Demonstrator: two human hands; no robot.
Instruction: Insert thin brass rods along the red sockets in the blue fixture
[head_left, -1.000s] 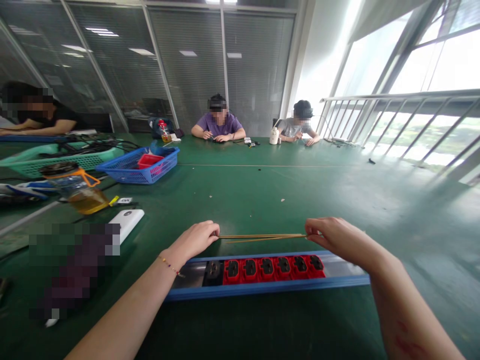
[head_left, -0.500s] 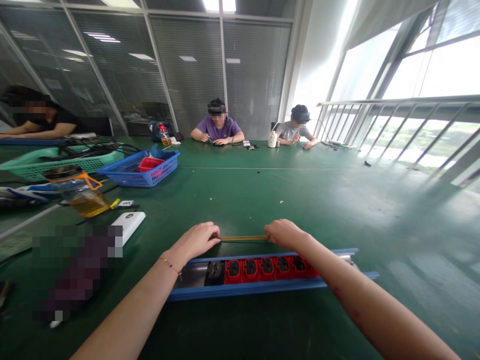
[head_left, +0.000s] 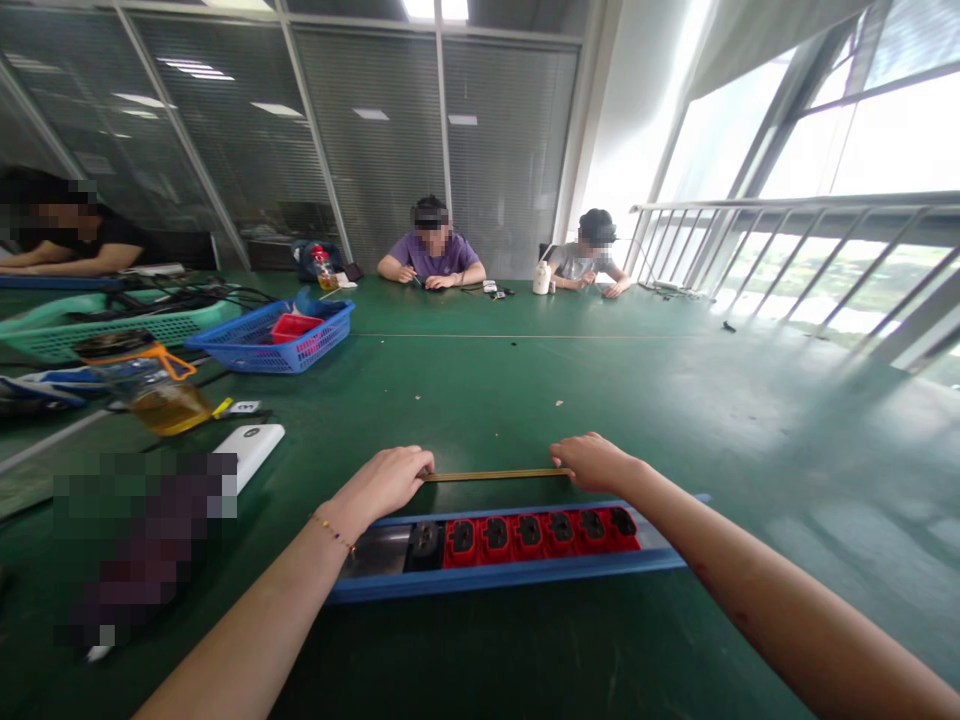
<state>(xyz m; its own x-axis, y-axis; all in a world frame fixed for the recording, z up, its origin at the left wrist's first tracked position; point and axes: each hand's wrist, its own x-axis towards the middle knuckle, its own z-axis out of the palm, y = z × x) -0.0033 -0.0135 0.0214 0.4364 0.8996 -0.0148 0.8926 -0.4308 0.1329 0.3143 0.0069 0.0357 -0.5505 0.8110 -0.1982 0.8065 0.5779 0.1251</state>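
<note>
**Right hand easing outward along the thin sticks, uncovering the end of the red row**

Since the frame just before, the right hand (head_left: 589,462) is shifting away from the left hand (head_left: 390,482), so a longer stretch of thin sticks (head_left: 495,475) is showing between them. The left hand is staying near its place.

Both hands are keeping their fingers closed in a pinch: the left is gripping the sticks near one end of the visible stretch, the right near the other. The sticks are lying roughly level between them, just beyond the far edge of the blue-edged tray (head_left: 377,550).

That tray is resting lengthwise on the green table (head_left: 637,400), and is carrying one black block (head_left: 425,543) at the left of a row of six red blocks (head_left: 495,540) with dark centers. The right forearm is passing over the tray's right part. A thin bracelet (head_left: 330,532) is circling the left wrist.

Farther left, a white device (head_left: 260,447) is lying beside a pixelated area, and a jar (head_left: 169,405) is holding amber liquid. Behind it, a blue basket (head_left: 277,355) is holding a red container (head_left: 295,328), while a green basket (head_left: 142,335) is holding dark cables.

Across the table, a person in purple (head_left: 432,255) and a person in gray (head_left: 585,262) are sitting with their hands on or near small items, and a white bottle (head_left: 541,279) is standing between them.
</note>
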